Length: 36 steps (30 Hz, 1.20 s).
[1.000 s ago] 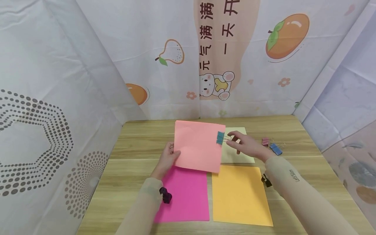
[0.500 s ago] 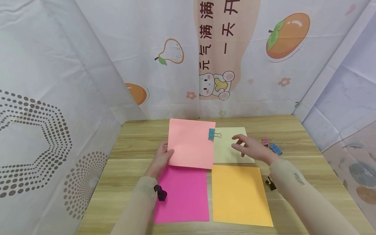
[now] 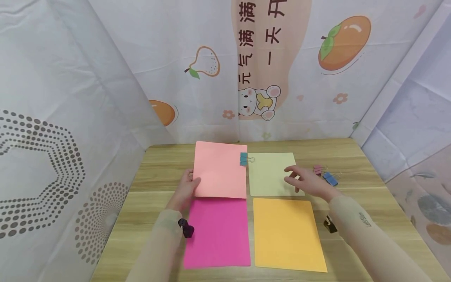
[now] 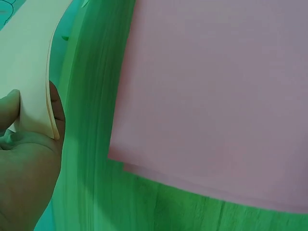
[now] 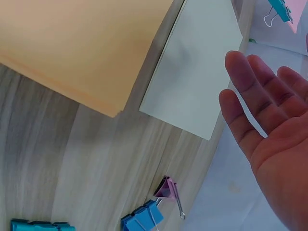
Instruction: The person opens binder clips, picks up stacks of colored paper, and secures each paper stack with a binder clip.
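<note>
My left hand (image 3: 184, 187) pinches the left edge of a salmon-pink paper stack (image 3: 220, 170), thumb on the front and fingers behind. In the left wrist view the layered edge of that stack (image 4: 31, 62) bends slightly at the grip. A teal binder clip (image 3: 243, 159) is clamped on its right edge, wire handle pointing right. My right hand (image 3: 310, 182) hovers by the right side of a pale yellow paper stack (image 3: 273, 176). Nothing is in its loosely bent fingers (image 5: 260, 94).
Magenta sheets (image 3: 218, 235) and orange-yellow sheets (image 3: 287, 235) lie side by side in front. To the right are a pink binder clip (image 3: 318, 169) and a blue binder clip (image 3: 330, 179). Another teal clip (image 5: 43, 225) shows in the right wrist view. A printed curtain (image 3: 204, 109) stands behind.
My left hand has carried the clipped salmon-pink stack leftward, uncovering more of the pale yellow stack. My right hand has come away from the teal clip and drawn back to the right.
</note>
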Each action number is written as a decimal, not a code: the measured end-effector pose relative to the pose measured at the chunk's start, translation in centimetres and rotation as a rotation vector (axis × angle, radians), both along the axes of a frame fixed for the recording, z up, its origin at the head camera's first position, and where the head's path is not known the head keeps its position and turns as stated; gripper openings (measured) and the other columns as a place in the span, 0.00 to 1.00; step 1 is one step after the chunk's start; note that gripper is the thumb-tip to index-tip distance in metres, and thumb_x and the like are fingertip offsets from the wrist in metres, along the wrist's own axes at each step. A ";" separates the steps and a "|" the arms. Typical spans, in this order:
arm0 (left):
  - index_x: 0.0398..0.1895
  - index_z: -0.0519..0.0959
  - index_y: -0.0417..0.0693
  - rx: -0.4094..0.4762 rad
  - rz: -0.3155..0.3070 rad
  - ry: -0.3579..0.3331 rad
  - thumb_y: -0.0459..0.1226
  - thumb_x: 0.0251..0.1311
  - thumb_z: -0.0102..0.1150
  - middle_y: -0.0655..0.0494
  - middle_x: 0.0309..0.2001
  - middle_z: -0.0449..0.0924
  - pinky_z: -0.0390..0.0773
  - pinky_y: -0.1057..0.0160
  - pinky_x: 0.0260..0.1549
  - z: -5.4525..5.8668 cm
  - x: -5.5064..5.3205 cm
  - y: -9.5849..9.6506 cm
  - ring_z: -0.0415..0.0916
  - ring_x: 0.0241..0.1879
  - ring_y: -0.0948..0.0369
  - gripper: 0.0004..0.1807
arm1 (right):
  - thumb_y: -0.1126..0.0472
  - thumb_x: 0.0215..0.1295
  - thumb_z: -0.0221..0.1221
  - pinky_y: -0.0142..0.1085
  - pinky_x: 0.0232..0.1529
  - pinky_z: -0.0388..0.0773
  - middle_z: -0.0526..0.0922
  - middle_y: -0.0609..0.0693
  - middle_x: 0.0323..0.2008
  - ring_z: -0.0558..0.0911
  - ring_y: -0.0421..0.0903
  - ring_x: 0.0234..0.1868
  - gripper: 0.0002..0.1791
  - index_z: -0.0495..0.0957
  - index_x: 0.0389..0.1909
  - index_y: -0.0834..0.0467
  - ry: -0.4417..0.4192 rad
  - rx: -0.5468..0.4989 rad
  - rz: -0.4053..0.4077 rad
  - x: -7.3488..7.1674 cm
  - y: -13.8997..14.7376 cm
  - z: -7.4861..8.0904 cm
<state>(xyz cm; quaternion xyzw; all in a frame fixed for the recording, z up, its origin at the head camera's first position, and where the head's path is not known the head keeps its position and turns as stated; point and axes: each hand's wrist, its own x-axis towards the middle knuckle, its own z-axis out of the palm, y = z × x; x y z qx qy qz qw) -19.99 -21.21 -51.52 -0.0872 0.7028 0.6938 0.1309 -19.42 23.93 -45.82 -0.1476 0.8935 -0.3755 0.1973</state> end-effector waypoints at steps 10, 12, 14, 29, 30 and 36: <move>0.69 0.57 0.43 -0.052 0.033 -0.017 0.34 0.79 0.44 0.35 0.62 0.67 0.83 0.54 0.44 0.3 -0.6 -1.1 0.79 0.49 0.50 0.21 | 0.46 0.77 0.55 0.45 0.46 0.77 0.80 0.60 0.52 0.85 0.52 0.34 0.32 0.65 0.71 0.62 0.012 -0.022 0.000 0.4 1.0 -0.6; 0.70 0.56 0.43 -0.052 0.029 -0.023 0.34 0.79 0.44 0.35 0.63 0.66 0.83 0.54 0.44 0.1 -0.7 -1.3 0.79 0.50 0.50 0.22 | 0.46 0.77 0.55 0.46 0.47 0.77 0.80 0.59 0.51 0.86 0.52 0.34 0.31 0.65 0.71 0.62 0.015 -0.020 -0.007 0.5 1.2 -0.7; 0.71 0.56 0.44 -0.057 0.032 -0.032 0.35 0.79 0.44 0.36 0.64 0.66 0.82 0.54 0.45 0.0 -0.9 -1.5 0.78 0.51 0.49 0.22 | 0.46 0.77 0.55 0.46 0.47 0.77 0.80 0.58 0.52 0.86 0.52 0.34 0.32 0.65 0.71 0.61 0.020 -0.011 -0.010 0.6 1.3 -0.8; 0.77 0.50 0.42 -0.170 0.128 -0.061 0.38 0.79 0.44 0.31 0.72 0.57 0.69 0.43 0.65 -0.5 -1.4 -2.9 0.66 0.67 0.40 0.30 | 0.43 0.78 0.53 0.48 0.47 0.78 0.78 0.60 0.55 0.86 0.51 0.35 0.34 0.63 0.73 0.61 0.004 0.000 -0.021 0.9 2.2 -1.6; 0.77 0.50 0.41 -0.180 0.138 -0.062 0.39 0.79 0.44 0.31 0.73 0.56 0.69 0.43 0.65 -0.4 -1.4 -3.0 0.66 0.68 0.40 0.30 | 0.44 0.78 0.53 0.48 0.47 0.78 0.78 0.60 0.55 0.86 0.51 0.35 0.34 0.63 0.73 0.62 0.007 -0.001 -0.018 0.9 2.2 -1.6; 0.79 0.52 0.39 -0.219 0.182 -0.053 0.37 0.78 0.42 0.32 0.72 0.60 0.75 0.53 0.52 -0.1 -1.5 -3.4 0.70 0.62 0.45 0.30 | 0.47 0.78 0.54 0.50 0.48 0.79 0.79 0.59 0.53 0.86 0.50 0.34 0.32 0.64 0.72 0.62 0.012 -0.001 -0.020 1.0 2.3 -1.6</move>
